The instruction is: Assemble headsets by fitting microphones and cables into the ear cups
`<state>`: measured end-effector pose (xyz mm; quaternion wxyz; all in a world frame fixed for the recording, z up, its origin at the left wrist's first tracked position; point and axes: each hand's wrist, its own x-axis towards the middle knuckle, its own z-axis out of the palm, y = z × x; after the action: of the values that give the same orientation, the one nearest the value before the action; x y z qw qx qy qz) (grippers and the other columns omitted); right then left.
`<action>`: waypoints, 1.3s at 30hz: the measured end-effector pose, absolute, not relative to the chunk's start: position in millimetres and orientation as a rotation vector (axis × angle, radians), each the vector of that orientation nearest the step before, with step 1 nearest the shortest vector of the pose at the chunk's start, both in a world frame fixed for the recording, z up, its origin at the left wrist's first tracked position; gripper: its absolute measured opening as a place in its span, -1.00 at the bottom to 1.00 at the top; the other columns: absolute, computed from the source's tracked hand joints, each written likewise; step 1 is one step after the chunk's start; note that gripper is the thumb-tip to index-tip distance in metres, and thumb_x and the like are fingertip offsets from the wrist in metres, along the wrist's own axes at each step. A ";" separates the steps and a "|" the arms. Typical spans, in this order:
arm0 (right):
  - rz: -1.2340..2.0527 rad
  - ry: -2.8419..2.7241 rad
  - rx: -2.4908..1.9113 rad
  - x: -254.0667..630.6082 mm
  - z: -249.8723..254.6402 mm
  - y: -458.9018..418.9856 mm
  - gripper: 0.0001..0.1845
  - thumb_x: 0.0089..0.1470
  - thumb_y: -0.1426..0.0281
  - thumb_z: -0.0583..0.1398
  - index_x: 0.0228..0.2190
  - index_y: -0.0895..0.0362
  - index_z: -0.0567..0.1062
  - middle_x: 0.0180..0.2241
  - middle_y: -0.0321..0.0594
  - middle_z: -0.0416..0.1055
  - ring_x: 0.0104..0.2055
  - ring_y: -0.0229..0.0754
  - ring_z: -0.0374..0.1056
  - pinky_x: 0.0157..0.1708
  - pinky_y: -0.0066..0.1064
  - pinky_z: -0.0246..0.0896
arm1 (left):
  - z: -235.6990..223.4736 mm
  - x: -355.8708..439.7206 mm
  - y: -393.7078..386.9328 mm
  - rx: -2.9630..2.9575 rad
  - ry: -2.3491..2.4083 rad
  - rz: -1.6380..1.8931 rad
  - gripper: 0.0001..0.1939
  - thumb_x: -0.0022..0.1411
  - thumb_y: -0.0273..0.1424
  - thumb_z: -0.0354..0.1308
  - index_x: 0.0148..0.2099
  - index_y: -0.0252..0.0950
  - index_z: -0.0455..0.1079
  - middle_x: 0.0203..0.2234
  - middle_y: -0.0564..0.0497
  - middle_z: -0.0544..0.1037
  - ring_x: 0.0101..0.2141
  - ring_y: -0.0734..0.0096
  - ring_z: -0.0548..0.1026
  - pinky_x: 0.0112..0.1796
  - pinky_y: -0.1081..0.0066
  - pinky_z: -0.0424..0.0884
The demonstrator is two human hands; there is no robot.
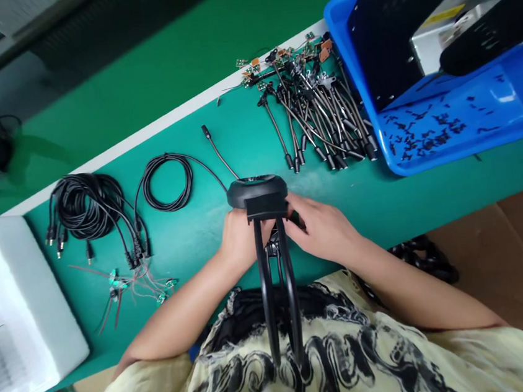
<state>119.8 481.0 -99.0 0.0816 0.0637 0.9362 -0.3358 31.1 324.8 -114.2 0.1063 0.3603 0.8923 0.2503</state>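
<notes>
A black headset (pixel 257 191) is in front of me at the table's near side, its two-rod headband stretching back toward my chest. My left hand (pixel 241 234) is closed on it from the left, below the round ear cup, which hides the fingertips. From the right, my right hand (pixel 324 225) grips the same part, thumb and fingers bent around its edge. A thin gooseneck microphone (pixel 218 149) sticks out beyond the ear cup. A black cable runs from behind the cup to a loose coil (pixel 166 182) on the left.
On the left lie bundled black cables (pixel 85 205) with bare wires and small green boards (pixel 162 297), beside a white foam box (pixel 34 307). At right rear is a pile of gooseneck microphones (pixel 318 115). A blue tray (pixel 484 135) holds small black pieces, with a dark machine (pixel 393 26) above.
</notes>
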 end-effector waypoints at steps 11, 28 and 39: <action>-1.068 2.819 0.284 126.5 -103.8 477.5 -0.47 0.22 0.24 0.05 0.18 0.13 0.23 -0.10 -0.16 0.46 -0.37 -0.20 0.39 -0.42 -0.35 0.21 | -104.0 34.8 326.5 1.110 2.697 0.580 -0.78 0.28 -0.27 0.12 -0.12 -0.23 0.51 -0.39 -0.04 0.61 -0.26 0.25 0.58 -0.17 0.31 0.49; -0.738 3.225 0.077 85.3 -76.1 500.4 -0.51 0.18 0.31 0.13 0.12 0.19 0.26 -0.15 -0.10 0.44 -0.13 -0.01 0.39 -0.23 -0.23 0.29 | -108.1 35.4 327.6 1.197 2.700 0.612 -0.80 0.31 -0.34 0.07 -0.17 -0.29 0.49 -0.38 -0.06 0.61 -0.30 0.27 0.58 -0.18 0.30 0.49; -0.692 3.120 0.066 93.9 -68.4 513.1 -0.40 0.15 0.35 0.12 0.21 0.13 0.18 -0.09 -0.09 0.43 -0.17 -0.02 0.40 -0.28 -0.22 0.34 | -108.6 36.2 325.4 1.280 2.732 0.493 -0.73 0.32 -0.29 0.08 -0.01 -0.25 0.47 -0.19 -0.11 0.61 -0.27 0.26 0.58 -0.14 0.29 0.45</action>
<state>93.9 513.1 -68.4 -0.0275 0.0206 0.9757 -0.2164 36.2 325.4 -108.6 0.0421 0.4183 0.8929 0.1612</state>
